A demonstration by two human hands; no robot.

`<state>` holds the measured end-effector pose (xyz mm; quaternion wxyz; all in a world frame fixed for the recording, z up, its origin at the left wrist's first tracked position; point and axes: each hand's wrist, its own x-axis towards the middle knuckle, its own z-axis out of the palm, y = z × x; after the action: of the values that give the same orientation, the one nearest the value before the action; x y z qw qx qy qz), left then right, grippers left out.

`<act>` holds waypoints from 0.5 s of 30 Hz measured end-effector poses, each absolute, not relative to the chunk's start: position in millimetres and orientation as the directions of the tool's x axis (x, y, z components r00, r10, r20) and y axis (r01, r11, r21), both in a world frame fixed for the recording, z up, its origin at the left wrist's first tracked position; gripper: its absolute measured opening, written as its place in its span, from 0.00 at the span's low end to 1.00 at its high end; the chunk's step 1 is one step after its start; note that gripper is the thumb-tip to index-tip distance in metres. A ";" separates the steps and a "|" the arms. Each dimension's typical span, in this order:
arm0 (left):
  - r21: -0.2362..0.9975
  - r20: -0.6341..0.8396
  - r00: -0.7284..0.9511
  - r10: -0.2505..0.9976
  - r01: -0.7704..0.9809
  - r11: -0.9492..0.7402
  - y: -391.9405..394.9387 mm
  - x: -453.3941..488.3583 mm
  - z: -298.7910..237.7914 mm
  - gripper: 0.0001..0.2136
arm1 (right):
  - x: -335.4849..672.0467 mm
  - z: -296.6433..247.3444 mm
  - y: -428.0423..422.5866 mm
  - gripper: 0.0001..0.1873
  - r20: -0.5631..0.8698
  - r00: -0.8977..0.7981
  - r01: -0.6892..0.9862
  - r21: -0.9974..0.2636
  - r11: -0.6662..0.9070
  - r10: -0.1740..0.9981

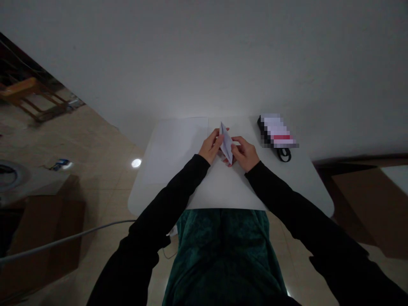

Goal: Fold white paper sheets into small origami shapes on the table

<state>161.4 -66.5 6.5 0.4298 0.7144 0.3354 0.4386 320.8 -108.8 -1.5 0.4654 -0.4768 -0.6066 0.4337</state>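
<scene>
We hold the folded white paper (226, 140) just above the white table (172, 170), our left hand (209, 147) pinching its left edge and our right hand (247, 154) gripping its lower right. It is already creased to a narrow point, so we judge the folding partway done
</scene>
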 end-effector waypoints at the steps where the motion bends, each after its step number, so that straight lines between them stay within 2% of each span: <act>1: 0.887 0.369 0.412 0.833 0.113 -0.449 -66.5 161.4 5.5 0.20 | 321.3 -0.5 -109.5 0.18 0.189 -0.070 0.262 -0.944 0.201 0.979; 4: 0.801 0.466 0.467 0.751 0.136 -0.582 -68.9 164.9 3.2 0.20 | 322.5 2.1 -111.7 0.16 0.309 -0.032 0.480 -0.829 0.286 0.951; 6: 0.768 0.512 0.445 0.735 0.146 -0.623 -71.5 169.5 2.3 0.21 | 323.0 3.1 -112.8 0.16 0.358 -0.043 0.540 -0.777 0.323 0.933; 8: 0.798 0.510 0.367 0.778 0.136 -0.587 -72.8 173.9 1.3 0.20 | 323.3 3.5 -113.5 0.17 0.382 -0.041 0.541 -0.768 0.342 0.923; 11: 0.921 0.361 0.267 0.893 0.046 -0.386 -69.9 175.3 0.9 0.17 | 323.0 4.6 -113.3 0.20 0.349 -0.003 0.374 -0.869 0.324 0.937; 15: 0.989 0.143 0.371 0.918 -0.082 -0.121 -61.4 165.9 7.6 0.13 | 321.6 9.4 -110.2 0.16 0.244 0.035 0.029 -0.970 0.243 0.969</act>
<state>165.9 -61.4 7.6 0.5659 0.6044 0.3456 0.4417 321.6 -110.2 9.4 0.5608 -0.4504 -0.5541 0.4191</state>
